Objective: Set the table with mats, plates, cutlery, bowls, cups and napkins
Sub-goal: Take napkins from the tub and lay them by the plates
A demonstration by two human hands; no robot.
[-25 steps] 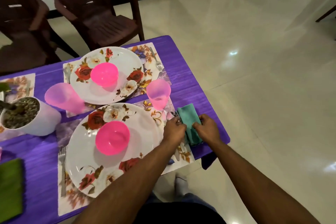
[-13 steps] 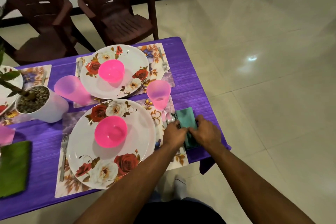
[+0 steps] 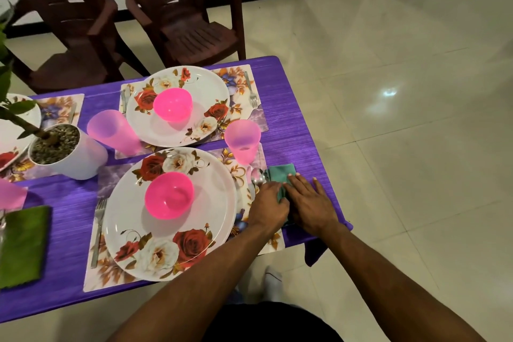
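Beside the near plate [image 3: 169,214], spoon [image 3: 258,176], pink cup [image 3: 242,141], both hands' fingers [image 3: 301,180] flat, pressing teal napkin [image 3: 281,173]

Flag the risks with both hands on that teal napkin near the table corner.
1. The teal napkin lies close to the table edge and near corner; a hard smoothing stroke by the right hand might push it off.
2. The spoon touches the napkin's left edge beside the left hand; tugging could drag it askew.
3. The pink cup stands just beyond; lifting hands forward may tip it.
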